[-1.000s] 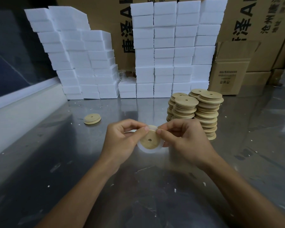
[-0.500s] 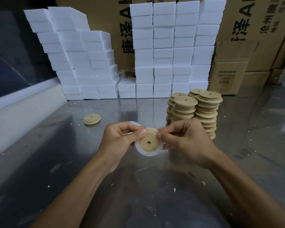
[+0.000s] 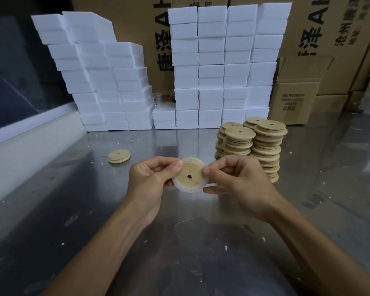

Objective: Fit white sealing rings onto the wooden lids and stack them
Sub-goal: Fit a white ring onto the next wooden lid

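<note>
Both hands held one wooden lid (image 3: 189, 175) in the air above the metal table (image 3: 73, 210), just in front of the stacks of lids (image 3: 254, 146). The lid faced the camera, tilted slightly, its small centre hole visible. A white sealing ring (image 3: 187, 189) sat around the lid's lower and left edge; at the top edge the ring appeared lifted off the wood, though how fully it was seated could not be told.

The left hand (image 3: 150, 180) gripped the lid's left edge, thumb tip pressed on the upper left rim, fingers curled behind. The right hand (image 3: 237, 180) pinched the right edge, thumb on the front rim and fingers curled behind and below.

The stacks of lids stood in a tight cluster of several uneven columns, just behind and right of the held lid, touching one another. A single lid (image 3: 118, 156) lay flat on the table, well apart to the left of the stacks.

Behind the stacks, white foam blocks (image 3: 220, 67) were piled in rows against large cardboard boxes (image 3: 329, 24). A small cardboard box (image 3: 295, 99) stood right of the foam blocks. White crumbs were scattered over the table.
</note>
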The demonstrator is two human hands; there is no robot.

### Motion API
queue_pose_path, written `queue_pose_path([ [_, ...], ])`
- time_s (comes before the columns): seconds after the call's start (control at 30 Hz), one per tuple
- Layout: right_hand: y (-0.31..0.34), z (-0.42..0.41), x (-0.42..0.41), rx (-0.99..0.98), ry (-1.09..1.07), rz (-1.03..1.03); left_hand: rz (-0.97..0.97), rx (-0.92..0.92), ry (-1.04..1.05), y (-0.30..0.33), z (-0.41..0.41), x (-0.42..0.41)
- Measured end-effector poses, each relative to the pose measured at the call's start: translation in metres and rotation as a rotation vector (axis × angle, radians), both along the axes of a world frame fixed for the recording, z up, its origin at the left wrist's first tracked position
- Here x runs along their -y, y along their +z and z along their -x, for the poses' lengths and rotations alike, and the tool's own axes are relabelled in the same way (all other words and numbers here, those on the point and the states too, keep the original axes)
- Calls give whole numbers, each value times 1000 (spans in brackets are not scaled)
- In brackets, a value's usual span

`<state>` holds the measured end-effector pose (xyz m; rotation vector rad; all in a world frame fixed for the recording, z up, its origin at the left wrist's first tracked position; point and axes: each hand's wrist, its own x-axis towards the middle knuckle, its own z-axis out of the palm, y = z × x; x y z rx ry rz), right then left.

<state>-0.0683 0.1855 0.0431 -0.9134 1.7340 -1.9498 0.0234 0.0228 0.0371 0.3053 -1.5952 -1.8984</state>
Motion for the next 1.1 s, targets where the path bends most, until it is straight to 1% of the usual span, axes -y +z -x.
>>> queue_pose_path([
  [0.1, 0, 0, -1, -6, -5, 10, -49, 3, -14, -1, 1, 2],
  [0.17, -1, 1, -2, -13, -12, 8, -7, 18, -29, -1, 1, 3],
  [0.2, -1, 2, -2, -22, -17, -1, 60, 27, -26, -2, 1, 4],
  [0.3, -3, 3, -2, -67, -27, -47, 410, 56, 23, -4, 0, 8],
  [0.33, -4, 3, -2, -88, -31, -66, 501, 64, 42, -4, 0, 9],
  [0.4, -4, 4, -3, -117, -38, -95, 575, 73, 72, -5, -1, 10],
  [0.5, -4, 5, -4, -139, -40, -109, 611, 65, 81, -5, -1, 12],
  [0.7, -1, 7, -4, -161, -32, -112, 576, 38, 82, -2, -2, 9],
  [0.87, 0, 5, -2, -122, -21, -68, 365, -19, 76, 3, -2, 6],
  [1.0, 2, 4, -4, -143, -3, -100, 253, -21, 56, 5, -4, 5],
  [1.1, 3, 3, -5, -151, -11, -112, 207, -8, 43, 4, -4, 2],
])
